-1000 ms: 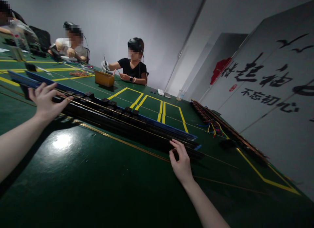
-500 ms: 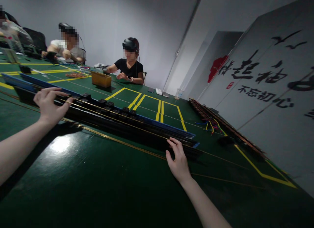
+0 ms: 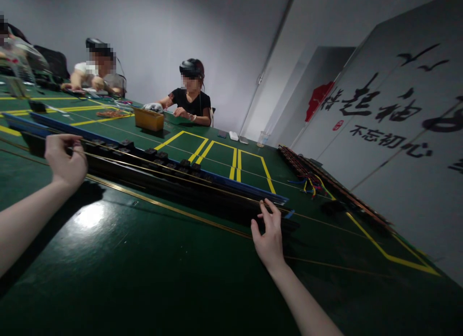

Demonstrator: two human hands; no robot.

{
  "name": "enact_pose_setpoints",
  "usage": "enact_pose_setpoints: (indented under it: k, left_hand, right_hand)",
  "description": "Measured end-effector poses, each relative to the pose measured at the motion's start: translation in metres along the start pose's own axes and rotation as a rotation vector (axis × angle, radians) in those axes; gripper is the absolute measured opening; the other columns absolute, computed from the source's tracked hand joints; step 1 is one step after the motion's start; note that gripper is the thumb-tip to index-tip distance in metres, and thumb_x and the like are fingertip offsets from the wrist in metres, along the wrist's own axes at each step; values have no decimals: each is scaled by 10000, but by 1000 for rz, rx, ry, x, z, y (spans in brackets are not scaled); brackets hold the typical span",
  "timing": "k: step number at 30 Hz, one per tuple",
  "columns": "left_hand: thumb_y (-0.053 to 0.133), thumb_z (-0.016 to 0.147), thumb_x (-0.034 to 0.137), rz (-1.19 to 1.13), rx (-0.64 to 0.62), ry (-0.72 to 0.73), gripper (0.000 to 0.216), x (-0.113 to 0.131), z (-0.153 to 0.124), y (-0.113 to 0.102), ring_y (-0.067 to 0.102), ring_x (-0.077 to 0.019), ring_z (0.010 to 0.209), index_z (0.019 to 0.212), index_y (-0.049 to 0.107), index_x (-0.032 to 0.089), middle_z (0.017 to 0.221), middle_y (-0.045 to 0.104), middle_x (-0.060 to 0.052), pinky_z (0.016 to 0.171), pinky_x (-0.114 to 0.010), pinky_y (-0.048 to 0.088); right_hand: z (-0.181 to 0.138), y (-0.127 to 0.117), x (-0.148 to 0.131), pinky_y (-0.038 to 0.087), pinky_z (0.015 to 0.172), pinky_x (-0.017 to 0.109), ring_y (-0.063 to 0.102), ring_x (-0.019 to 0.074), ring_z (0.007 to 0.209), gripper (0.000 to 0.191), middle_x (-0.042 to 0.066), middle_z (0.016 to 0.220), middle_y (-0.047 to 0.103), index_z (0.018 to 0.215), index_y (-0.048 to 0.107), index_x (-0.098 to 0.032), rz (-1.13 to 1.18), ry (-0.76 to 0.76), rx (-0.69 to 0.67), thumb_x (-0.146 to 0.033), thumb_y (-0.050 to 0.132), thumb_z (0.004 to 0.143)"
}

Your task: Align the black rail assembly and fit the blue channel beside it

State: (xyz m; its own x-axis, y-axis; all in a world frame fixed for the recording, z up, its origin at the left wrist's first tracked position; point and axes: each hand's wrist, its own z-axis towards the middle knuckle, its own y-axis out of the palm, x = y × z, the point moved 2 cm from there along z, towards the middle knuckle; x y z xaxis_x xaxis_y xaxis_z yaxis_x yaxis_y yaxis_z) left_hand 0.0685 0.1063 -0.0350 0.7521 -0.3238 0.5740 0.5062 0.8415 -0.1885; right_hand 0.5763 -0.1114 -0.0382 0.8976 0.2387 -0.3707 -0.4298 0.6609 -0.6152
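Observation:
A long black rail assembly (image 3: 188, 191) with small black blocks on top lies across the green table (image 3: 144, 268). Thin brass rods (image 3: 162, 164) run along it. My left hand (image 3: 65, 161) is curled at the rail's left end, fingers pinched round one thin brass rod. My right hand (image 3: 269, 234) rests at the rail's right end, fingertips bent onto the same thin rod there. A blue strip (image 3: 231, 184) lies just behind the rail.
Yellow tape lines (image 3: 235, 160) mark the table. A brown box (image 3: 149, 119) stands further back. A bundle of coloured wires (image 3: 311, 184) and a long dark strip lie at the right. Three people sit at the far side, working with their own hands.
My left hand has closed from spread fingers into a pinch on the rod and drawn back slightly. My right hand has shifted a little right along the rail's end.

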Motion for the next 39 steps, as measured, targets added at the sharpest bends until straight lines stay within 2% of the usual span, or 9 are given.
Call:
enact_pose_setpoints:
  k: [4, 7, 11, 14, 17, 19, 22, 27, 39]
  left_hand:
    - [479, 869, 157, -31, -101, 30, 220, 23, -8, 6, 478, -125, 822, 1049, 582, 81, 933, 485, -23, 820, -276, 443]
    - [475, 885, 198, -72, -187, 129, 201, 53, -17, 9, 493, -132, 820, 1027, 573, 95, 912, 498, -26, 794, -270, 446]
    - [442, 924, 221, -188, -317, 337, 167, 101, -36, 13, 521, -154, 878, 994, 550, 115, 909, 533, -43, 813, -293, 458]
    - [460, 921, 173, -370, -455, 570, 129, 138, -62, 15, 537, -154, 879, 1026, 531, 148, 921, 551, -44, 813, -295, 467]
    - [458, 917, 123, -461, -605, 775, 264, 168, -95, 13, 548, -174, 997, 1168, 500, 190, 1044, 577, -68, 867, -303, 467]
    - [438, 920, 120, -462, -717, 884, 374, 180, -115, 11, 564, -179, 1018, 1284, 439, 208, 1094, 589, -77, 888, -310, 472]
    - [431, 919, 130, -460, -778, 926, 477, 186, -128, 10, 561, -204, 1094, 1380, 350, 225, 1186, 579, -99, 934, -347, 470]
    - [443, 907, 124, -429, -708, 886, 532, 183, -127, 12, 512, -228, 1199, 1412, 325, 242, 1296, 531, -114, 986, -389, 440]
    - [432, 914, 175, -185, -627, 913, 679, 194, -135, 28, 439, -258, 1284, 1527, 183, 326, 1454, 421, -96, 1070, -459, 308]
  right_hand:
    - [0, -2, -1, 539, 866, 454, 606, 185, 886, 630, 163, 1503, 277, 1514, 263, -286, -19, 51, 22, -302, 478, 922]
    - [-1, -3, -2, 546, 854, 462, 607, 196, 903, 677, 174, 1539, 209, 1533, 197, -288, -38, 67, 37, -318, 480, 919]
    - [-2, -2, -5, 540, 877, 476, 617, 222, 977, 716, 169, 1567, 149, 1548, 124, -299, -64, 27, 35, -314, 478, 926]
    - [-3, -1, -9, 520, 928, 485, 572, 268, 1139, 729, 150, 1586, 115, 1553, 105, -292, -85, -41, 4, -278, 481, 928]
    - [-3, -1, -13, 460, 1017, 507, 404, 306, 1340, 697, 132, 1582, 162, 1546, 175, -254, -121, -145, -15, -230, 483, 921]
    - [-3, -1, -14, 425, 1054, 509, 328, 302, 1392, 648, 127, 1563, 227, 1525, 254, -231, -136, -193, -15, -206, 478, 918]
    - [-2, -1, -12, 439, 1035, 489, 428, 279, 1321, 556, 138, 1523, 313, 1468, 380, -208, -111, -169, -20, -201, 467, 919]
    - [2, -2, -5, 430, 1012, 477, 540, 246, 1181, 365, 148, 1430, 425, 1257, 588, -175, -36, -68, -6, -223, 459, 919]
    - [2, -1, 11, 326, 973, 528, 572, 270, 1129, 298, 90, 1339, 519, 1039, 699, -236, -77, 147, 86, -306, 478, 852]
